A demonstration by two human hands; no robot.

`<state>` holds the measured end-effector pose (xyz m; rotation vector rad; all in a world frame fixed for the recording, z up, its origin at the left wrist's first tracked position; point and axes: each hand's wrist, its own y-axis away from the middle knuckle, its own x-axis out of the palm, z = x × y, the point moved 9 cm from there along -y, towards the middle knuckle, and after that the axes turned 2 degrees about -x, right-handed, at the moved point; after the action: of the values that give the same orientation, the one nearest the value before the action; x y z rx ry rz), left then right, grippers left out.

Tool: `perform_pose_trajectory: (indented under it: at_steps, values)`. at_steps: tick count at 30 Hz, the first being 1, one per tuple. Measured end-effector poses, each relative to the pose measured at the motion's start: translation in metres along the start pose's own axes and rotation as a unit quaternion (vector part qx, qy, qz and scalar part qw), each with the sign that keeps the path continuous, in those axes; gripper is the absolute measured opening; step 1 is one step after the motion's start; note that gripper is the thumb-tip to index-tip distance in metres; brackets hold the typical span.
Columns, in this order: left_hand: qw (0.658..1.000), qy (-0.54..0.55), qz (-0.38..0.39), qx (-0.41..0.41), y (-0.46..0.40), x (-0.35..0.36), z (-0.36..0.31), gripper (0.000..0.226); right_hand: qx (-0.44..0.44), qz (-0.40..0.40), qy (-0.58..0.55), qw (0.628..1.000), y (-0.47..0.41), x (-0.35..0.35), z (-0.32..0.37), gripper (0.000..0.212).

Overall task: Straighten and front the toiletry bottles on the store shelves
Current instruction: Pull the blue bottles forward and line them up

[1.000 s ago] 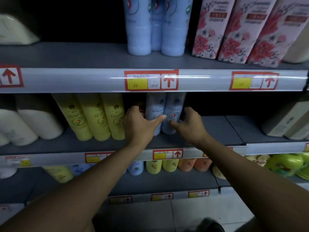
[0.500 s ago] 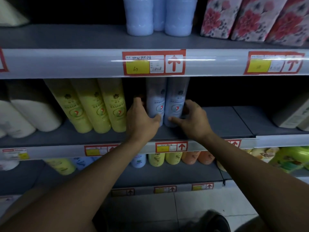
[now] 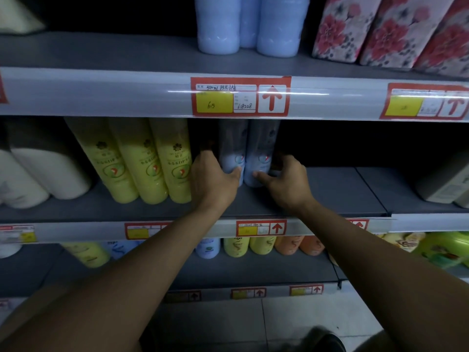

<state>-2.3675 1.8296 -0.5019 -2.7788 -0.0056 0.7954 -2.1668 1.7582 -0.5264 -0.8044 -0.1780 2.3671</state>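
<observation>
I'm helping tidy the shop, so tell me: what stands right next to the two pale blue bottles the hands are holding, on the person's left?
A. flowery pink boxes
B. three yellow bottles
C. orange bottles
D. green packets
B: on the middle shelf, three yellow bottles stand just left of the two pale blue bottles that the left hand and right hand grip.

Landmark: red-bordered price tag [image 3: 240, 97] with yellow panel, white field and red arrow. Directly below it, two pale blue bottles [image 3: 245, 158] with small red-and-blue logos. Left of those, three yellow bottles [image 3: 149, 161] with dark flower emblem and green-ringed label. Further left, white bottles [image 3: 48, 171]. Above the tag, light blue bottles [image 3: 250, 26]. Up-right of it, pink boxes [image 3: 390, 29] with red floral print. Shelves [image 3: 101, 50] grey.
</observation>
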Motion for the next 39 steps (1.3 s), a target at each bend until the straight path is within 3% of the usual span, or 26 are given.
perform_pose_trajectory:
  at_steps: [28,35,39]
  values:
    - [0.999,-0.007,-0.002,0.043,0.005,0.004,-0.003,0.047,0.002,0.011,0.077,0.997,0.001,0.0,0.007,0.043]
    - [0.997,0.002,0.049,0.062,0.012,0.01,0.003,0.048,0.014,0.035,0.12,0.992,0.008,0.001,0.009,0.051]
    - [0.992,-0.014,0.06,0.113,0.025,0.004,-0.004,0.049,0.021,0.054,0.129,0.99,0.025,0.001,0.01,0.062]
